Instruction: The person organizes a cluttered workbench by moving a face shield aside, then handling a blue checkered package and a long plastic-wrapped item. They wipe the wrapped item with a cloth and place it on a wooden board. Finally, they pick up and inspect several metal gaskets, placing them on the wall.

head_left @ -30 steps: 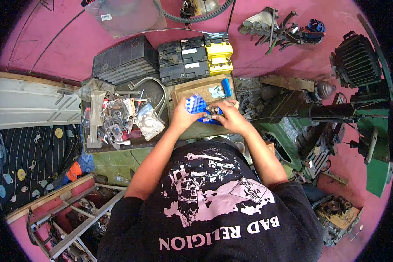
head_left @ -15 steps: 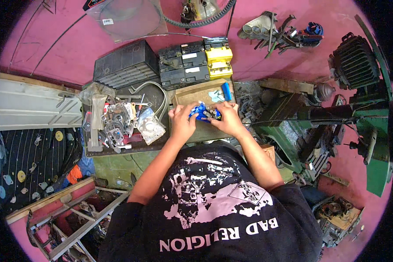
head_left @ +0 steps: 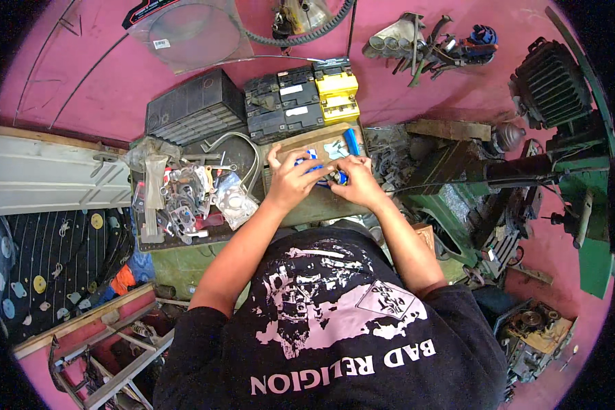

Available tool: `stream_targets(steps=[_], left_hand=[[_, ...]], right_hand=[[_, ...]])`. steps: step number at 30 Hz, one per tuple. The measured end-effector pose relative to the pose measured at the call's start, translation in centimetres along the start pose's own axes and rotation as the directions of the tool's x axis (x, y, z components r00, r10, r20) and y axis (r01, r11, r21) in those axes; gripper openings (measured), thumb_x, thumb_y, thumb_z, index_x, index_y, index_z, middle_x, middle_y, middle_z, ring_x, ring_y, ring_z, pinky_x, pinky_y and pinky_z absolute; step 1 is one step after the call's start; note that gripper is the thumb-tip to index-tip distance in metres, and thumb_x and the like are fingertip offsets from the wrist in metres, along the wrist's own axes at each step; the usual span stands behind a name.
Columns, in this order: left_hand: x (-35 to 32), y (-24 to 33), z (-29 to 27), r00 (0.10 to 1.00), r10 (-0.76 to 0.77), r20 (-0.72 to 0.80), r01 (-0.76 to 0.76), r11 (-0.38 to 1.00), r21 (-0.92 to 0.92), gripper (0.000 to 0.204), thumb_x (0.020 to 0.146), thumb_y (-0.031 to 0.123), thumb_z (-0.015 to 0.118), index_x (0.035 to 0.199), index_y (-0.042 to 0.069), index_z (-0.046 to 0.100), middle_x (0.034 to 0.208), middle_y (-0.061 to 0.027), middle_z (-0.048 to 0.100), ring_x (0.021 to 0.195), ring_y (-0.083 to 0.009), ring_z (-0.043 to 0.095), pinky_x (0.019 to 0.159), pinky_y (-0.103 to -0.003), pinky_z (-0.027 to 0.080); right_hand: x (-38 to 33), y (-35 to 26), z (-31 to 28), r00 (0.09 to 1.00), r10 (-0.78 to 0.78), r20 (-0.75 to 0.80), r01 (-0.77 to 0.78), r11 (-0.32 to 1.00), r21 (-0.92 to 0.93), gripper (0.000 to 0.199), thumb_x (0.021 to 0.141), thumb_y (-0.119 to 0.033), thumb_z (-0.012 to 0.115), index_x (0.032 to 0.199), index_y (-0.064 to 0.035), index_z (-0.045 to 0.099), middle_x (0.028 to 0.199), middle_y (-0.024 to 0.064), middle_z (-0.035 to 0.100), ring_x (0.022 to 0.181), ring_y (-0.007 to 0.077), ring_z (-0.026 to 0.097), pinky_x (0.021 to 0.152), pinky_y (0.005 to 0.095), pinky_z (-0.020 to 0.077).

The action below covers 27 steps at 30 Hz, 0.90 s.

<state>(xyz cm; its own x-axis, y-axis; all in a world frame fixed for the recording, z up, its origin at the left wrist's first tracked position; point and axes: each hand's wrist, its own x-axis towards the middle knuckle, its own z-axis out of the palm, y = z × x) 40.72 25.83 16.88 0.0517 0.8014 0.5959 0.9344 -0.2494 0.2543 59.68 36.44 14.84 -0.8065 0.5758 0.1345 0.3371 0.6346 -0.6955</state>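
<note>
Both my hands work close together over the front of a shallow cardboard tray (head_left: pixel 290 144) on the bench. My left hand (head_left: pixel 292 183) is curled around a blue-and-white packet (head_left: pixel 310 156), partly hidden by the fingers. Its fingertips reach across to my right hand (head_left: pixel 357 182). Between the right thumb and fingers sits a small dark part with blue around it (head_left: pixel 339 178); its exact kind is too small to make out. Behind the hands in the tray lie a blue strip-shaped piece (head_left: pixel 351 141) and a pale blue sheet with small dark pieces on it (head_left: pixel 334 148).
Left of the tray are a bent metal strap (head_left: pixel 256 160), a pile of gaskets and wrenches (head_left: pixel 191 188) and a clear bag (head_left: pixel 235 199). Batteries (head_left: pixel 285 102) and a black drawer unit (head_left: pixel 195 106) stand behind. A green machine (head_left: pixel 444 184) is at the right.
My left fingers have stretched over the blue packet toward the right hand. More of the packet's white patterning shows behind them. The right hand keeps its hold on the small part.
</note>
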Motion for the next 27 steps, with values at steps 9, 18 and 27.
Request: stream_targets(steps=[9, 18, 27], left_hand=[[0.0, -3.8, -1.1, 0.994, -0.104, 0.013, 0.104, 0.993, 0.052, 0.015, 0.075, 0.016, 0.080, 0.090, 0.017, 0.074, 0.090, 0.0031, 0.071, 0.098, -0.0193, 0.064, 0.108, -0.053, 0.028], [-2.1, 3.8, 0.4, 0.725, -0.613, 0.313, 0.683, 0.698, -0.214, 0.033, 0.083, 0.032, 0.078, 0.098, 0.003, 0.069, 0.089, -0.0122, 0.072, 0.079, -0.0273, 0.069, 0.074, -0.041, 0.052], [-2.0, 2.3, 5.9, 0.769, -0.561, 0.308, 0.630, 0.579, -0.518, 0.043, 0.078, 0.018, 0.081, 0.113, 0.000, 0.063, 0.099, -0.0191, 0.073, 0.094, -0.0315, 0.073, 0.083, -0.042, 0.056]], right_hand=[[0.2, 2.6, -1.1, 0.995, 0.034, -0.090, -0.025, 0.995, 0.099, 0.042, 0.073, -0.026, 0.077, 0.110, -0.0106, 0.064, 0.093, 0.0106, 0.066, 0.095, 0.0261, 0.060, 0.097, 0.0404, 0.0302], [0.2, 1.4, -1.8, 0.995, 0.075, -0.073, -0.073, 0.997, 0.029, 0.034, 0.077, -0.032, 0.080, 0.104, -0.0120, 0.073, 0.097, 0.0082, 0.071, 0.099, 0.0245, 0.062, 0.092, 0.0419, 0.0314], [0.1, -0.1, -1.6, 0.991, 0.090, -0.101, -0.085, 0.995, 0.055, 0.037, 0.078, -0.028, 0.080, 0.110, -0.0131, 0.071, 0.091, 0.0102, 0.070, 0.093, 0.0283, 0.062, 0.094, 0.0433, 0.0322]])
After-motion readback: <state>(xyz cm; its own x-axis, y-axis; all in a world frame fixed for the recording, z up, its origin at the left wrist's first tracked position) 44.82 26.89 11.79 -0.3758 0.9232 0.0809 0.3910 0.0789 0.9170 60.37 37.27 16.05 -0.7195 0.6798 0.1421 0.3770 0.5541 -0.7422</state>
